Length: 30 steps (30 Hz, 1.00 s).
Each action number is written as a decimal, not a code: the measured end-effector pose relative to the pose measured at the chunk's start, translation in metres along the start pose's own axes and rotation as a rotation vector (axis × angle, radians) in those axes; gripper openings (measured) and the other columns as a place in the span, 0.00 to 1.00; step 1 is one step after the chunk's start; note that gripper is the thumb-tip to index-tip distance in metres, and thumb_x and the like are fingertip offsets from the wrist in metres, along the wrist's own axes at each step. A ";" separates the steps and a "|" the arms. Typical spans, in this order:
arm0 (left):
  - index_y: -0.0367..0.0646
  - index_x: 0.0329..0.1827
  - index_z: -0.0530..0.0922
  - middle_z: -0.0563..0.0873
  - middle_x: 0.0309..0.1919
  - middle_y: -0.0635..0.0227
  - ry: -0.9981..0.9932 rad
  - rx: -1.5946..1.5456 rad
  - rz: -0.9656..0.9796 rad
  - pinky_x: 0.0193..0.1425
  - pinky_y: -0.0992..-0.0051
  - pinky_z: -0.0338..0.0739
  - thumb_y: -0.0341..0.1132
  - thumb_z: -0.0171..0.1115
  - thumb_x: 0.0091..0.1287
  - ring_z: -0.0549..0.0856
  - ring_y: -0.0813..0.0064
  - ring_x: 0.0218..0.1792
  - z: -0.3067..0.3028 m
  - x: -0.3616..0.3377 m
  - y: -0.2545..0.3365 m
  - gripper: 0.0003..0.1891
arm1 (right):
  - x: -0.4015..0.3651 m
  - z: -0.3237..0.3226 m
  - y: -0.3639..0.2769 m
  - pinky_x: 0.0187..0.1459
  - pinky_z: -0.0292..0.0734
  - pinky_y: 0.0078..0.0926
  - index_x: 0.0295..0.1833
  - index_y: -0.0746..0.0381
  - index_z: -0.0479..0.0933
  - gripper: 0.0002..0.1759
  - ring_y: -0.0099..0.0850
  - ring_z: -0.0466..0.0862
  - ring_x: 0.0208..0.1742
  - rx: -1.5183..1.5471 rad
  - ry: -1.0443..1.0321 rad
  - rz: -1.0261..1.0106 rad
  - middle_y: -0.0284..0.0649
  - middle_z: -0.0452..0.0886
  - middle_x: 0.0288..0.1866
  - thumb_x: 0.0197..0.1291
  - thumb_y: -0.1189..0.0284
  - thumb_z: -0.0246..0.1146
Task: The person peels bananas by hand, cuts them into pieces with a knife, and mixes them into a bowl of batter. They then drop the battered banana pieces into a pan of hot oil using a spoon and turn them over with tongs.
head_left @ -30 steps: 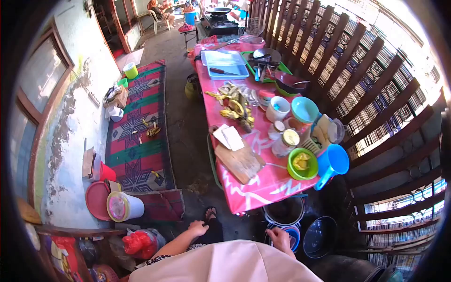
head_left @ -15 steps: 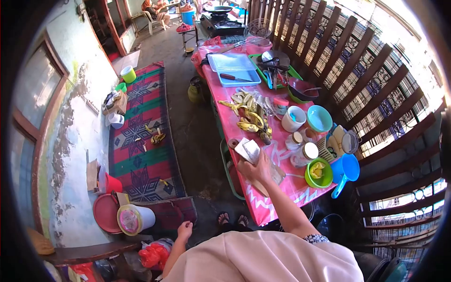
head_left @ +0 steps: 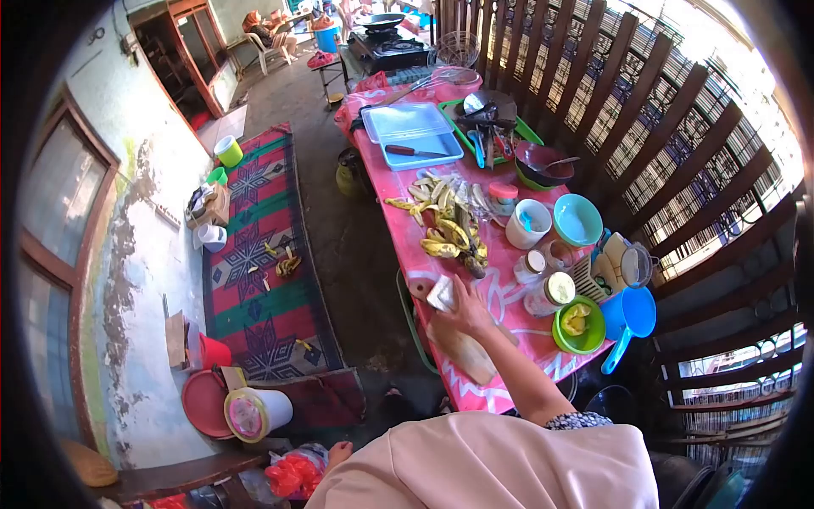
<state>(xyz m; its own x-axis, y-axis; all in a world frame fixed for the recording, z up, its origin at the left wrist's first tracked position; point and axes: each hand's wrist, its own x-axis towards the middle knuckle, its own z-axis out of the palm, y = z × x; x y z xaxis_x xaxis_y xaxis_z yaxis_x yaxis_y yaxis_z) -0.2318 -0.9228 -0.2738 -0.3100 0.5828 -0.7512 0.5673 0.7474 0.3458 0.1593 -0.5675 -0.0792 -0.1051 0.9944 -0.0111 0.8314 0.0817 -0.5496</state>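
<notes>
Slatted fencing backs a long bench (head_left: 405,231) under a pink cloth, crowded with kitchen things on a porch. The person's right hand (head_left: 466,310) reaches forward over the near end and lies on a small white piece (head_left: 441,293), which sits at the far tip of a wooden board (head_left: 465,352), just this side of the bananas (head_left: 449,229). The fingers are curved down onto the piece and touch it, but I cannot tell whether they have closed around it or only rest on it. To the hand's right stand a jar (head_left: 551,293) and a green bowl (head_left: 581,327), close by. A flat, thin piece like this is probably best lifted by sliding a thumb under the near edge and pinching, with the wrist kept low so it clears the jar. The left hand (head_left: 340,450) hangs low by the person's side, just above a red bag (head_left: 292,471) on the floor; it is small and partly cut off by the pale clothing, so how far open it is cannot be made out. What the white piece is also stays unclear.
</notes>
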 end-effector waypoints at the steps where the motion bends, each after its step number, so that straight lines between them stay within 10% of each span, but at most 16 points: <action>1: 0.44 0.45 0.78 0.82 0.40 0.58 0.029 0.001 0.030 0.51 0.69 0.72 0.47 0.56 0.58 0.81 0.63 0.45 -0.006 0.002 0.024 0.19 | -0.008 -0.006 0.002 0.58 0.60 0.42 0.67 0.60 0.51 0.53 0.48 0.65 0.57 -0.004 -0.050 0.018 0.51 0.66 0.55 0.36 0.53 0.68; 11: 0.43 0.47 0.77 0.82 0.41 0.60 -0.008 0.049 0.178 0.50 0.71 0.72 0.46 0.58 0.58 0.80 0.67 0.44 -0.137 0.069 0.213 0.19 | -0.063 -0.025 -0.019 0.56 0.63 0.43 0.62 0.65 0.57 0.45 0.49 0.67 0.55 -0.343 0.184 0.068 0.52 0.66 0.55 0.40 0.57 0.68; 15: 0.39 0.36 0.80 0.83 0.32 0.66 -0.020 -0.415 0.269 0.38 0.76 0.72 0.40 0.61 0.59 0.79 0.78 0.33 -0.183 0.112 0.278 0.12 | -0.010 -0.022 -0.093 0.45 0.71 0.34 0.45 0.63 0.75 0.18 0.43 0.76 0.42 0.198 0.337 0.186 0.48 0.77 0.40 0.45 0.72 0.66; 19: 0.41 0.57 0.67 0.71 0.58 0.66 -0.546 -1.073 0.319 0.62 0.67 0.59 0.52 0.45 0.66 0.67 0.71 0.60 -0.234 0.094 0.375 0.26 | 0.063 0.009 -0.200 0.40 0.73 0.30 0.44 0.60 0.76 0.14 0.41 0.79 0.39 0.508 0.158 -0.108 0.46 0.78 0.38 0.48 0.77 0.62; 23: 0.44 0.66 0.55 0.60 0.65 0.63 -1.330 -1.531 0.667 0.68 0.65 0.49 0.57 0.31 0.67 0.56 0.66 0.67 -0.259 0.084 0.417 0.31 | 0.109 0.073 -0.284 0.61 0.58 0.43 0.61 0.55 0.66 0.25 0.43 0.66 0.62 0.449 0.128 -0.635 0.48 0.67 0.60 0.56 0.70 0.55; 26: 0.45 0.67 0.53 0.58 0.66 0.64 -1.105 -1.497 0.741 0.68 0.64 0.49 0.56 0.32 0.67 0.56 0.66 0.67 -0.304 0.075 0.435 0.31 | 0.140 0.059 -0.301 0.66 0.41 0.49 0.65 0.55 0.60 0.27 0.43 0.54 0.69 0.315 0.072 -0.916 0.47 0.56 0.67 0.58 0.64 0.49; 30: 0.49 0.69 0.49 0.52 0.68 0.63 -0.824 -1.466 0.682 0.70 0.64 0.40 0.56 0.32 0.67 0.51 0.63 0.68 -0.372 0.037 0.475 0.31 | 0.201 0.086 -0.269 0.67 0.40 0.42 0.67 0.58 0.54 0.31 0.40 0.49 0.71 0.401 -0.019 -0.415 0.45 0.52 0.69 0.63 0.53 0.41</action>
<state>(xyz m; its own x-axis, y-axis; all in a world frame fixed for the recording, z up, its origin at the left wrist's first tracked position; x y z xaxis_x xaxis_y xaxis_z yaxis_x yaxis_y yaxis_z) -0.2581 -0.4276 0.0716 0.3380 0.9239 -0.1795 -0.7795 0.3817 0.4967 -0.1323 -0.3949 -0.0057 -0.3911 0.8827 0.2607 0.4466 0.4296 -0.7849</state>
